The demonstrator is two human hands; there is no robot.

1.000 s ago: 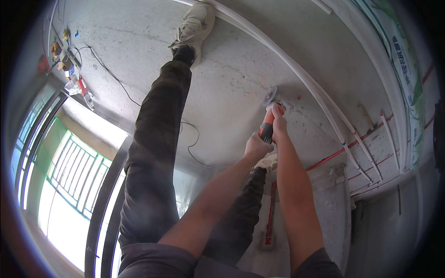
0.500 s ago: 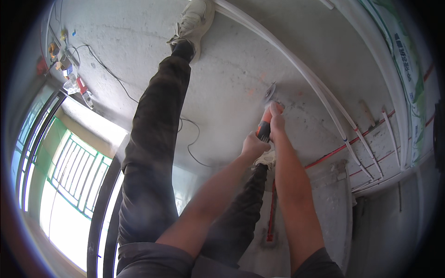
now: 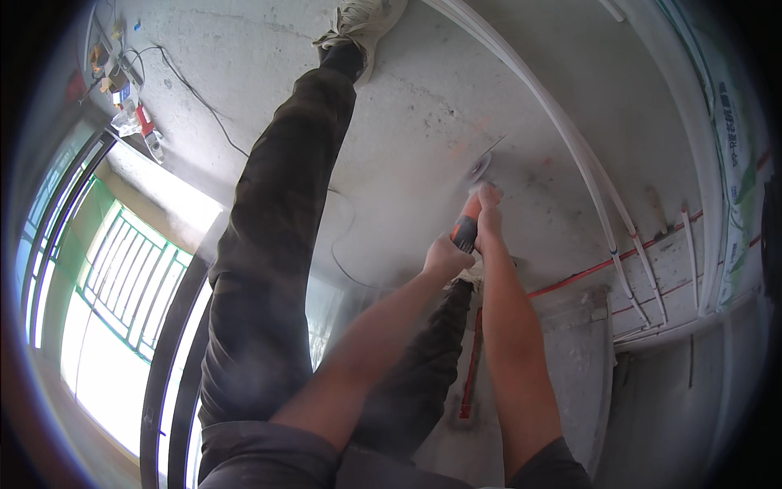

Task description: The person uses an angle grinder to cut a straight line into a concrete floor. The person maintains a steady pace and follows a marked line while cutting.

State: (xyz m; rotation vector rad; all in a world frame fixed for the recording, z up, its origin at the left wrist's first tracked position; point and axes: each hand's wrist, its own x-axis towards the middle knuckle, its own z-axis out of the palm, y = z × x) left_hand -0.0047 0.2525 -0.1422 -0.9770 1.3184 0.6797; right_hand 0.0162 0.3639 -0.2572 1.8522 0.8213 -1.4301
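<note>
An orange and black angle grinder (image 3: 466, 226) is held in both hands, low over the grey concrete floor (image 3: 407, 122). My left hand (image 3: 447, 258) is closed round its rear end. Farther forward, my right hand (image 3: 489, 218) grips the body close to the head. The round disc (image 3: 479, 169) stands on edge against the concrete, and a thin dark cut line (image 3: 494, 147) runs from it toward the upper right. Pale dust hazes the air around the disc. Whether the disc is spinning cannot be made out.
White pipes (image 3: 562, 122) curve along the floor at the right, near red conduit (image 3: 586, 270). A black cable (image 3: 199, 122) lies at the left. Several tools and packages (image 3: 126, 106) are at the far left, above a bright railed window (image 3: 134, 277). My shoe (image 3: 358, 28) is planted at the top.
A longer cut line now shows ahead of the disc. Dust has thickened around the grinder and over the cable. The view has shifted slightly; both hands keep their hold.
</note>
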